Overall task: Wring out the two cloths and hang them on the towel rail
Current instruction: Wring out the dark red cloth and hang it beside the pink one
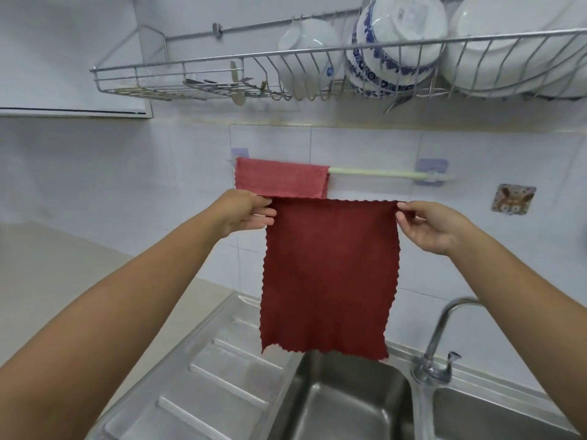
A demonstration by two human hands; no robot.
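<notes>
A dark red cloth (330, 274) hangs spread flat in the air above the sink, held by its two top corners. My left hand (244, 212) pinches the top left corner and my right hand (428, 225) pinches the top right corner. Just behind and above it, a pale green towel rail (381, 173) runs along the tiled wall. A lighter pink cloth (281, 177) is draped over the rail's left end, partly hidden by my left hand and the dark cloth. The right half of the rail is bare.
A steel sink (343, 404) with a ribbed drainboard (216, 373) lies below. A curved tap (441, 338) stands at the right of the basin. Overhead, a wire dish rack (222, 77) holds bowls (394, 42). A small sticker hook (513, 199) is on the wall.
</notes>
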